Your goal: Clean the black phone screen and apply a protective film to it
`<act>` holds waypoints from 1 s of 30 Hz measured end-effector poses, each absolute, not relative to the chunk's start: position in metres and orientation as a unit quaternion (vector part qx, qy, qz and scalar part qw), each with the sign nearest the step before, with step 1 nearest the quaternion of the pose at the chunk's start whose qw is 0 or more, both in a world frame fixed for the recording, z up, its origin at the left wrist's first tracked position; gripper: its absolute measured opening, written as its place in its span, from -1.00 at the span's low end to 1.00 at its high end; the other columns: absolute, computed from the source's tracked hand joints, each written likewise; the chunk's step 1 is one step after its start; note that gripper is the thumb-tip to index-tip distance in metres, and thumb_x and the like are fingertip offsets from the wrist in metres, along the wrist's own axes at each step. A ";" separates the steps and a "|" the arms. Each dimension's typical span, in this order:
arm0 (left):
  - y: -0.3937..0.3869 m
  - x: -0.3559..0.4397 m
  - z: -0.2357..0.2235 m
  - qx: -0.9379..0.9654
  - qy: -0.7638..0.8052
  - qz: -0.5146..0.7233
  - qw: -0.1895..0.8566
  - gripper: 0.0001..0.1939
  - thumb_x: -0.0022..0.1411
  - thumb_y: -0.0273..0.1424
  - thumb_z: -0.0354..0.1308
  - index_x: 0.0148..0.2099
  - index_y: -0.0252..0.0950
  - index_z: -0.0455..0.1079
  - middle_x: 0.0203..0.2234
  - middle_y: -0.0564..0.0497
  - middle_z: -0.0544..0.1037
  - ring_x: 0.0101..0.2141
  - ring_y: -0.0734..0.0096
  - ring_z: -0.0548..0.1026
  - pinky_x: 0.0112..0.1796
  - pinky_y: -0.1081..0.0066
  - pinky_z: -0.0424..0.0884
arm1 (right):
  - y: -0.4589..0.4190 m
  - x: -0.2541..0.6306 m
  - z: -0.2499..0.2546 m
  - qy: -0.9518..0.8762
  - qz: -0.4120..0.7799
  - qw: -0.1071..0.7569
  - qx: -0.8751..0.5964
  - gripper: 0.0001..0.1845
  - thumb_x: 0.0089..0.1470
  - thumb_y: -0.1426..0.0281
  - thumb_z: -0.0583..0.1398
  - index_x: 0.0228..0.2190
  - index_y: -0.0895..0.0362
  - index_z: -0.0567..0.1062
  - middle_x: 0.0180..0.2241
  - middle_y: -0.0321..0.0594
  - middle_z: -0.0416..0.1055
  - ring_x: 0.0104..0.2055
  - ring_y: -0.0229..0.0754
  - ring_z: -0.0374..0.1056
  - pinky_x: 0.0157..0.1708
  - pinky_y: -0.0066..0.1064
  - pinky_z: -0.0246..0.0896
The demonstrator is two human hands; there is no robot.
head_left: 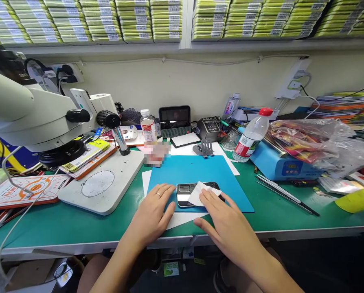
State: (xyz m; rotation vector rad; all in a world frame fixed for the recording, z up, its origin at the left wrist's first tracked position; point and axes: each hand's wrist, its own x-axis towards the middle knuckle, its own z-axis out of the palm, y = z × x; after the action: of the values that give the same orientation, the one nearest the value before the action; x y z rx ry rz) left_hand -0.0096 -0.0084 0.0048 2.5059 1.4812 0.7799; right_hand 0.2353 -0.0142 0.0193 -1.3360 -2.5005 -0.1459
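Observation:
A smartphone [182,197] with a dark, glossy, reflecting face lies flat on a blue mat [224,171]. My right hand [220,209] presses a folded white wipe [197,194] down onto the phone's right half, fingers over the wipe and thumb out to the left. The wipe and fingers hide part of that half. At the phone's left end, my left hand [154,207] rests palm down with its fingers stretched out and a ring on one of them. It holds nothing; whether its fingertips touch the phone's edge I cannot tell. White paper [185,220] pokes out under the mat.
A microscope [32,110] with a pale base [108,187] stands left. Behind the mat are a small screen [174,118] and a black device [209,128]. To the right are a red-capped bottle [251,138], a blue machine [279,162] under plastic bags, and tweezers-like tools [287,195].

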 end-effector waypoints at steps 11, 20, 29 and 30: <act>-0.011 -0.012 0.007 0.832 0.485 0.262 0.064 -0.59 0.47 -0.34 -0.08 0.29 -0.26 0.24 0.20 -0.11 0.43 0.21 0.16 0.36 0.26 0.07 0.26 | -0.024 0.217 0.018 -0.883 -0.065 0.143 -0.443 -0.25 0.31 -0.04 -0.01 0.19 0.32 0.39 0.23 0.10 0.34 0.26 0.15 0.29 0.21 0.09 0.17; -0.012 -0.013 0.008 0.827 0.486 0.273 0.072 -0.59 0.47 -0.31 -0.07 0.29 -0.27 0.23 0.20 -0.12 0.43 0.21 0.15 0.36 0.22 0.08 0.32 | -0.001 0.197 0.020 -0.873 -0.060 0.138 -0.464 -0.27 0.33 -0.01 -0.02 0.18 0.34 0.39 0.23 0.14 0.32 0.28 0.17 0.26 0.22 0.12 0.16; -0.010 -0.011 0.003 0.829 0.486 0.268 0.066 -0.60 0.47 -0.27 -0.04 0.26 -0.28 0.26 0.19 -0.14 0.43 0.20 0.10 0.36 0.23 0.04 0.30 | -0.042 0.220 0.017 -0.883 -0.098 0.144 -0.435 -0.34 0.32 0.01 0.03 0.16 0.26 0.42 0.21 0.04 0.38 0.22 0.14 0.35 0.16 0.10 0.23; -0.010 -0.010 0.003 0.830 0.485 0.268 0.065 -0.60 0.47 -0.27 -0.04 0.25 -0.28 0.26 0.18 -0.14 0.43 0.20 0.10 0.36 0.22 0.04 0.31 | -0.038 0.219 0.018 -0.881 -0.093 0.143 -0.441 -0.35 0.32 0.02 0.03 0.15 0.26 0.43 0.20 0.05 0.38 0.22 0.14 0.34 0.16 0.11 0.23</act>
State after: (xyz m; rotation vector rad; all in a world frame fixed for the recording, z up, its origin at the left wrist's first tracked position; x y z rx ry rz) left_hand -0.0104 -0.0098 0.0031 2.5064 1.4629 0.8078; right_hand 0.2193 -0.0377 0.0179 -1.2717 -2.5426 -0.2689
